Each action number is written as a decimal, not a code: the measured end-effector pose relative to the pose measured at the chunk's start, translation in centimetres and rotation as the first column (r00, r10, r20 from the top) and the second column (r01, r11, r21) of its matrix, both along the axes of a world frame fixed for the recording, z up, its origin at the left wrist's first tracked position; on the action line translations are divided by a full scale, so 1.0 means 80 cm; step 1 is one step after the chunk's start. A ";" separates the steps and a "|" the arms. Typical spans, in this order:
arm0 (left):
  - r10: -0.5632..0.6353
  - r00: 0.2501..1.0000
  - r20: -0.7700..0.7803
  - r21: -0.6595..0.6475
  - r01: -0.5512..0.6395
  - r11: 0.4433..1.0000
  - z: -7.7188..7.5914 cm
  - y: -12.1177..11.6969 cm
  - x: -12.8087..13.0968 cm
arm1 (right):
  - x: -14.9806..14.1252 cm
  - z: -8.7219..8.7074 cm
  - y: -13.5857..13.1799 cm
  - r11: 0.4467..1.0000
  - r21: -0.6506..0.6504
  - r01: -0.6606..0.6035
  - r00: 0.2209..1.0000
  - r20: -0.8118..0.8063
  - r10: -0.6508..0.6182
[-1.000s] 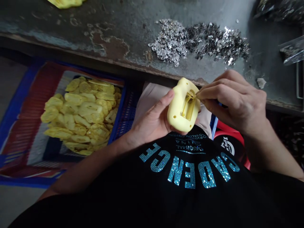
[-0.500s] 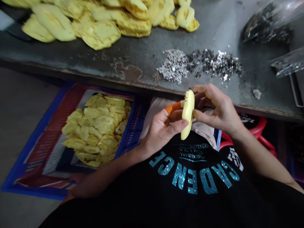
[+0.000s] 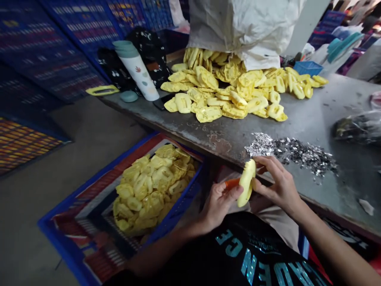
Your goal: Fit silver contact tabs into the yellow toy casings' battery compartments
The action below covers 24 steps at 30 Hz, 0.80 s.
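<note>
A yellow oval plastic piece (image 3: 247, 182) is held upright and slightly tilted in front of my body, with small notches along its upper edge. My left hand (image 3: 222, 200) grips it from the left, thumb against the near face, with an orange finger cover (image 3: 231, 184) on one finger. My right hand (image 3: 276, 182) is at its right side, fingers curled at the top edge and thumb against the lower side. Whether a small part sits between the right fingertips is hidden. Just beyond the hands, a pile of small shiny metal pieces (image 3: 288, 151) lies on the grey table (image 3: 190, 131).
A heap of similar yellow pieces (image 3: 208, 113) spills from a white sack (image 3: 244, 24). More fill a blue crate (image 3: 64, 238) at lower left. A tumbler (image 3: 138, 71) and a dark phone (image 3: 162, 102) stand left; a plastic bag of dark bits (image 3: 357, 129) lies right.
My view has swung up and left, bringing the sack, tumbler and stacked crates into sight. Both hands stay on the yellow piece, which is turned and tilted a little more.
</note>
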<state>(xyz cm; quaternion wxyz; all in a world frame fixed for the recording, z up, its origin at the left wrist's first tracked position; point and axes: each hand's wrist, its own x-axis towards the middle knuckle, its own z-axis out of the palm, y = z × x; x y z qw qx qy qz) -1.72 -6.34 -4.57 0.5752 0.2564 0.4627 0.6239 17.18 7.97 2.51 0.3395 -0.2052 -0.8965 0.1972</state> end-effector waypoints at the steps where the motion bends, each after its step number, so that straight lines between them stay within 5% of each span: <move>1: 0.055 0.998 0.038 -0.010 -0.054 0.998 -0.007 0.001 -0.004 | -0.014 0.000 0.007 1.000 0.003 -0.026 1.000 0.013 0.026; 6: 0.394 0.885 0.248 -0.165 -0.362 0.918 -0.038 -0.008 -0.049 | -0.112 0.004 0.080 0.959 -0.059 -0.278 0.901 0.330 0.282; 8: 0.560 0.780 0.279 -0.254 -0.502 0.827 -0.050 -0.025 -0.089 | -0.162 0.007 0.124 0.971 -0.002 -0.239 0.842 0.497 0.208; 11: 0.790 0.561 0.249 -0.387 -0.690 0.612 -0.070 -0.060 -0.155 | -0.233 0.011 0.185 0.986 0.128 -0.104 0.839 0.544 0.017; 14: 0.873 0.443 0.204 -0.547 -0.688 0.477 -0.087 -0.083 -0.192 | -0.288 0.008 0.223 0.972 0.229 -0.059 0.810 0.580 -0.088; 16: 0.858 0.477 0.191 -0.586 -0.646 0.490 -0.091 -0.081 -0.192 | -0.315 0.005 0.236 0.962 0.261 -0.082 0.785 0.611 -0.099; 19: 0.775 0.611 0.160 -0.519 -0.616 0.593 -0.077 -0.060 -0.174 | -0.331 0.010 0.238 0.953 0.280 -0.115 0.750 0.653 -0.101; 24: 0.628 0.777 -0.037 -0.276 -0.612 0.741 -0.017 -0.042 -0.166 | -0.254 0.038 0.162 0.912 0.352 -0.210 0.789 0.612 -0.055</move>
